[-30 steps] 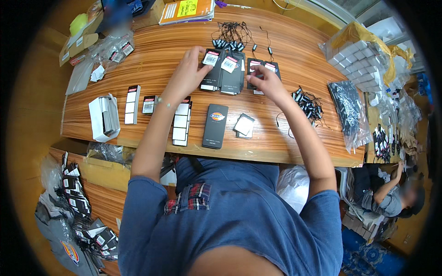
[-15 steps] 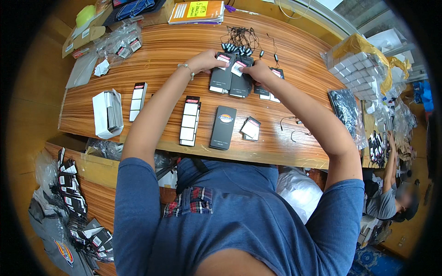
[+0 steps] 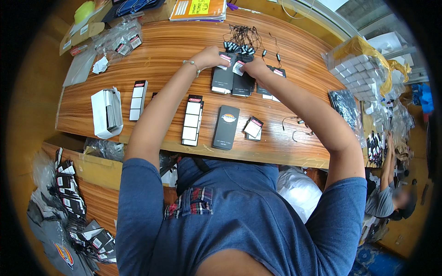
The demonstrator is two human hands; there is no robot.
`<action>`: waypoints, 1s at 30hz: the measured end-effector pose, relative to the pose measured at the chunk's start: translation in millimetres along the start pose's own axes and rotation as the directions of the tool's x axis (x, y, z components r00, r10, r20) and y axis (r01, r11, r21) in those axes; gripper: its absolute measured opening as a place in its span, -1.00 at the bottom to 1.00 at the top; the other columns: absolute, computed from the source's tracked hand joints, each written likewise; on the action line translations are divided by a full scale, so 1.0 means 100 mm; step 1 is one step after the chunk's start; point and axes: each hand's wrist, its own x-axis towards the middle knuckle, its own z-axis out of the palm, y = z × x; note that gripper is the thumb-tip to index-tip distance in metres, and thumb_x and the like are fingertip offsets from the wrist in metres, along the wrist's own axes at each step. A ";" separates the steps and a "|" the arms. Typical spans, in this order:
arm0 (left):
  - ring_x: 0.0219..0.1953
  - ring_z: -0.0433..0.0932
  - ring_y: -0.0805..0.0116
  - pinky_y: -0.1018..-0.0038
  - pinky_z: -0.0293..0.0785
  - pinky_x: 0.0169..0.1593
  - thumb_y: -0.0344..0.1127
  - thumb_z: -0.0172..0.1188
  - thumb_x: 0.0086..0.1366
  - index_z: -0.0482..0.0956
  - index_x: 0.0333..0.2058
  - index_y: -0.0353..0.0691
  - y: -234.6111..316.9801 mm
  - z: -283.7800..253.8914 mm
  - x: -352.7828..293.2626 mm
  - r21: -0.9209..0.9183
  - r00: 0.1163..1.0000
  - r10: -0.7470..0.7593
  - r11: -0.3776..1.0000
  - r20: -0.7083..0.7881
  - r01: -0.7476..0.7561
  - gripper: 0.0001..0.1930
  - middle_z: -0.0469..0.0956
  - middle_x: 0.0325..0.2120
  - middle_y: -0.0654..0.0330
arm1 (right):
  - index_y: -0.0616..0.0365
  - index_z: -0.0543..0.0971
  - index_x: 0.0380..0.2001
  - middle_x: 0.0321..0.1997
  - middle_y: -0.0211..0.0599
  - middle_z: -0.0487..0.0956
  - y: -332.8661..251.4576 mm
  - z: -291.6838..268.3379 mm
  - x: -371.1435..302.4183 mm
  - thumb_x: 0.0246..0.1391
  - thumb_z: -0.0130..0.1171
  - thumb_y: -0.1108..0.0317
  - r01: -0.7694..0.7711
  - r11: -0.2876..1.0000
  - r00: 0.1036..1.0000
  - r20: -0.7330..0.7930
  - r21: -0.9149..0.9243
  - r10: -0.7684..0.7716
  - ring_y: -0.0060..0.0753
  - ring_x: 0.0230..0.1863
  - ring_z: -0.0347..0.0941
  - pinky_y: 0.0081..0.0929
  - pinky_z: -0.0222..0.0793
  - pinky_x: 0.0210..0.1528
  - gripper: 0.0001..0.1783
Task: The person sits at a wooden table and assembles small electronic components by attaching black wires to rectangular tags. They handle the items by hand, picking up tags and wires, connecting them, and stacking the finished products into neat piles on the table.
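Observation:
Two side-by-side piles of dark grey hang tags lie at the far middle of the table, black strings bunched beyond them. My left hand grips the top of the left hang tag pile, its thumb beside a small white-and-red sticker. Closed at the upper edge of the right hang tag pile, my right hand has its thumb by a similar sticker. The fingers' undersides are hidden. Partly behind my right forearm lie more tags. The black strings carry small light-coloured ends.
Nearer me are a strip of white labels, a dark tag stack and small square cards. Cards in a white wrapper stand left. A plastic-wrapped block of white boxes is at right. Another person works far right.
The view has shifted slightly. Both hands stay at the tops of the two tag piles, with hardly any movement against them.

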 end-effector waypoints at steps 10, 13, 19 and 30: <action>-0.42 0.50 0.38 0.53 0.39 -0.30 -0.19 0.34 -0.15 0.53 -0.38 -0.45 -0.14 0.04 0.10 -0.065 0.999 -0.046 0.997 -0.017 0.045 -0.57 0.55 -0.46 0.05 | 0.40 0.27 -0.13 -0.21 -0.02 0.46 -0.11 -0.07 -0.20 -0.22 0.26 0.51 -0.006 0.974 0.999 0.051 0.228 -0.006 -0.23 -0.24 0.47 -0.37 0.45 -0.33 -0.45; -0.42 0.49 0.39 0.54 0.39 -0.32 -0.19 0.35 -0.15 0.52 -0.35 -0.47 -0.11 0.01 0.11 -0.142 0.995 -0.059 0.987 0.077 0.069 -0.54 0.55 -0.45 0.06 | 0.35 0.23 -0.10 -0.19 0.00 0.43 -0.15 -0.18 -0.28 -0.22 0.25 0.55 -0.054 0.952 0.990 0.137 0.302 0.013 -0.18 -0.19 0.45 -0.33 0.47 -0.29 -0.43; -0.49 0.45 0.46 0.61 0.33 -0.45 -0.15 0.36 -0.15 0.50 -0.33 -0.42 -0.14 0.00 0.12 -0.198 0.988 -0.094 0.973 0.124 0.118 -0.52 0.52 -0.47 0.14 | 0.40 0.25 -0.15 -0.24 0.04 0.45 -0.07 -0.14 -0.13 -0.24 0.17 0.69 -0.010 0.879 0.993 0.105 0.477 -0.045 -0.09 -0.30 0.50 -0.22 0.55 -0.39 -0.50; -0.46 0.40 0.54 0.68 0.29 -0.51 -0.16 0.35 -0.12 0.27 -0.14 -0.38 0.21 -0.15 -0.16 -0.444 0.990 -0.055 0.890 0.130 0.108 -0.37 0.43 -0.40 0.18 | 0.25 0.15 -0.02 -0.18 -0.02 0.41 0.00 -0.12 -0.07 -0.17 0.09 0.71 -0.036 0.819 0.989 0.136 0.573 -0.051 -0.16 -0.19 0.44 -0.20 0.49 -0.26 -0.41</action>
